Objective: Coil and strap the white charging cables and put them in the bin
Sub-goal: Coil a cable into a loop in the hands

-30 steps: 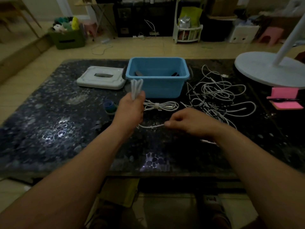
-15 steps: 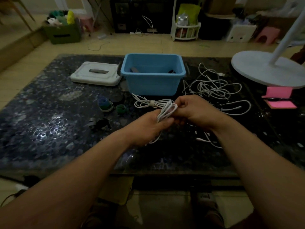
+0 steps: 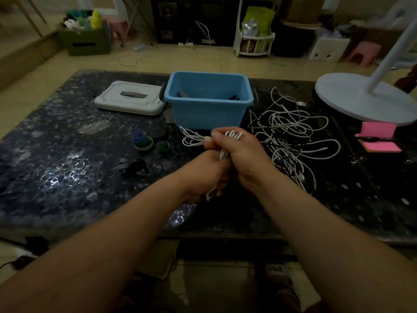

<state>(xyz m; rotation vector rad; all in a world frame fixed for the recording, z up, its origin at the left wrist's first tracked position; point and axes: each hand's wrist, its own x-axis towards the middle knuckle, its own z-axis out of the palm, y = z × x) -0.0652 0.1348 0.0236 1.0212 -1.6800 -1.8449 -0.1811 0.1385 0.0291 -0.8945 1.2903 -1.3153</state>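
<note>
Both hands meet over the middle of the dark table, holding one coiled white cable (image 3: 228,141). My left hand (image 3: 207,170) grips the coil's lower part, and a loop end sticks out below it. My right hand (image 3: 239,152) grips the upper part, with loops showing above the fingers. Behind the hands lies a strapped white cable coil (image 3: 191,138), just in front of the blue bin (image 3: 207,100). A tangle of loose white cables (image 3: 291,132) lies to the right of the bin.
Rolls of strap tape (image 3: 144,141) and a green roll (image 3: 163,146) sit left of the hands, with a dark strap piece (image 3: 135,168) nearer. The bin's white lid (image 3: 129,100) lies at the back left. A white lamp base (image 3: 365,98) and pink notes (image 3: 376,138) stand right.
My left hand came down from holding the coil up near the bin to the table's middle. My right hand moved in from pulling the cable's tail and now grips the coil too.
</note>
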